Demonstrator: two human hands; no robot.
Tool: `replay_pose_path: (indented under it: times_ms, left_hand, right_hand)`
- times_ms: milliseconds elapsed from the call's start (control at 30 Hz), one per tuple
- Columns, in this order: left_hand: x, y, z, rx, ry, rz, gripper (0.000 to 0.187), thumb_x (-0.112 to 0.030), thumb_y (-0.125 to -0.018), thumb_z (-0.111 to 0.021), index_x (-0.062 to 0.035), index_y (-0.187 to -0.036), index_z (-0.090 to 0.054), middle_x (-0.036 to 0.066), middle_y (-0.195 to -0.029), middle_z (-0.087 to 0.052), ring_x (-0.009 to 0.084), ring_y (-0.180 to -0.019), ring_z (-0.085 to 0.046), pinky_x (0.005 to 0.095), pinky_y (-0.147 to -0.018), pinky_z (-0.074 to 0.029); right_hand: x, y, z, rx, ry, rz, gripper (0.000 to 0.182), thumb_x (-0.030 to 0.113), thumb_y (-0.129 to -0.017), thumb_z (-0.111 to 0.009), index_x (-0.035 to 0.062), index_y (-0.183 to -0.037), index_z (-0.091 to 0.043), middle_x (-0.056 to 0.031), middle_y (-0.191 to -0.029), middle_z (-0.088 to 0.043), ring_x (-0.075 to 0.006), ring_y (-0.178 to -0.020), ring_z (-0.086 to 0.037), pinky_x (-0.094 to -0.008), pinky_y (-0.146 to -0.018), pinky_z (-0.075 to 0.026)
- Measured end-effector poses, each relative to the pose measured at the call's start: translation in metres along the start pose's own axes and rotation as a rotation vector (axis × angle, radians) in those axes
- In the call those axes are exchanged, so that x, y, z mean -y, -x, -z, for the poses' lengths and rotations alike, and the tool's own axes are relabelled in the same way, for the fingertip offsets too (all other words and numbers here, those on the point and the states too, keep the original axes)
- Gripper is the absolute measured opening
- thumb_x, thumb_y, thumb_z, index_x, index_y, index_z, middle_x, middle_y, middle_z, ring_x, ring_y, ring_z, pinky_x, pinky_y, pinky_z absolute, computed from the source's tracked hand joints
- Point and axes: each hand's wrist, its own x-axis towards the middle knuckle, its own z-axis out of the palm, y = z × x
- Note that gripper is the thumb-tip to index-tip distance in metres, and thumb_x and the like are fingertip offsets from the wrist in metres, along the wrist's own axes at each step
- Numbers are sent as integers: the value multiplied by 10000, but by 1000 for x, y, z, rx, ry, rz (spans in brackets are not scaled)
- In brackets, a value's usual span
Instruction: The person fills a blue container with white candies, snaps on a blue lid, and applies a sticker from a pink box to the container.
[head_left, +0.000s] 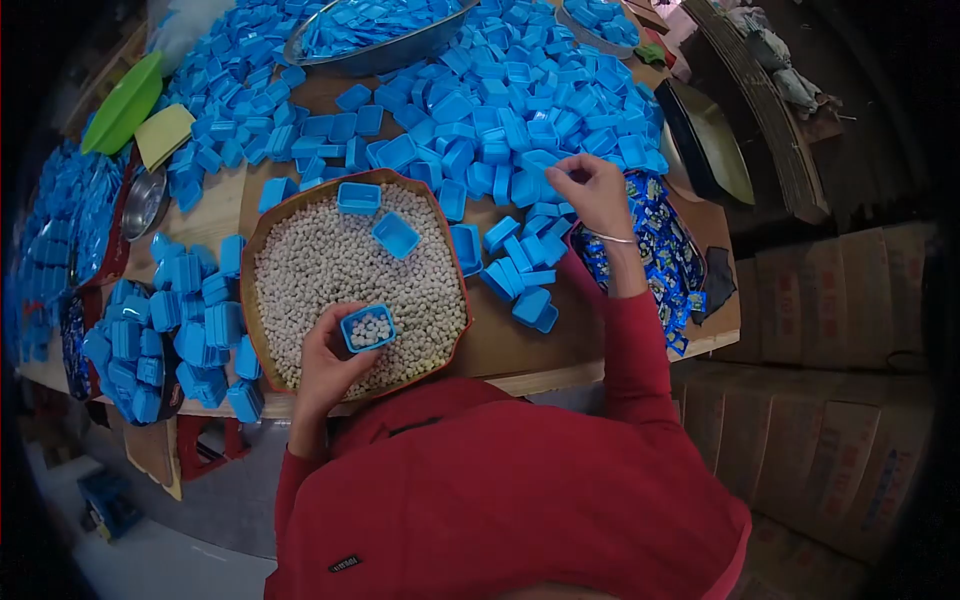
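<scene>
My left hand holds a small blue plastic box with whitish round pellets in it, over the near side of a tray. That tray has a reddish rim and is full of the same pellets. Two more blue boxes, one upper and one lower, lie on the pellets. Up at the right, my right hand is raised at the edge of a heap of blue boxes. Its thumb and forefinger are drawn together beside a blue box; what they hold, if anything, cannot be made out.
Under my right forearm stands a tray of small blue printed packets. Closed blue boxes are piled at the left. A metal bowl of blue pieces, a green basin and a dark-rimmed tray stand around. Cartons are stacked at the right.
</scene>
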Motion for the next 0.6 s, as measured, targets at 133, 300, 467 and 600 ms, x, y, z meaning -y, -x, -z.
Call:
replay_pose_path:
  times_ms: [133,300,467,600]
  left_hand:
    - [-3,-6,-5,20,13,36,521,77,-707,-681,-7,-1196,-522,54,-1102,-601,139,-1023,-591,286,-882,-491]
    - [-21,-17,-22,124,-46,94,529,37,-728,-710,-4,-1216,-512,54,-1080,-612,133,-974,-606,298,-832,-512]
    - [-27,-16,-21,153,0,29,497,44,-751,-696,-16,-1211,-518,44,-1070,-617,126,-971,-606,297,-830,-519]
    - [-36,-9,-21,146,6,-18,492,66,-763,-674,-16,-1222,-515,50,-1091,-620,127,-996,-606,294,-858,-509]
  right_hand:
    - [22,25,2,318,-979,-383,223,200,-906,-623,-16,-960,-649,-109,-912,-690,-200,-818,-697,-242,-659,-550]
    - [63,68,-35,634,-763,60,158,112,-849,-665,-11,-948,-667,-117,-1030,-667,-200,-880,-648,-275,-737,-516]
    - [109,83,-53,609,-147,736,357,104,-720,-747,51,-1053,-630,-119,-1063,-631,-275,-920,-616,-348,-785,-514]
    - [122,83,-52,557,-32,843,522,72,-669,-746,38,-1163,-580,-116,-1090,-612,-281,-940,-591,-353,-782,-512]
